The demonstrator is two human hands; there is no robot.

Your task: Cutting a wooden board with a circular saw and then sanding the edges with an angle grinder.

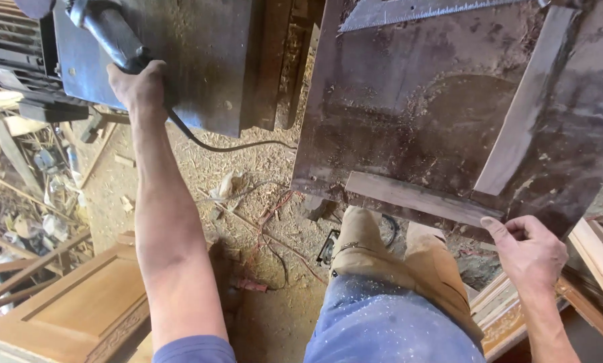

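The left hand [139, 86] is wrapped tight around the black handle of a power tool [110, 30], fingers curled fully closed about the grip, with the arm stretched out far to the left of the dark workbench top [409, 114]. A black cord [227, 144] trails from below that hand toward the workbench's left edge, hanging above the sawdust-covered floor [247, 202].

The right hand [530, 249] sits at the workbench's near right corner. Its thumb and fingers are drawn together, pinching the right end of a short wooden strip [415, 197] that lies flat along the near edge of the workbench. A second, longer wooden strip [523, 111] lies slanted across the right part of the workbench, its lower end just beside the first strip's right end, near the fingertips. A metal ruler [415, 10] rests at the far edge of the workbench. A carved wooden door panel [79, 309] lies on the floor, well to the left of the workbench.
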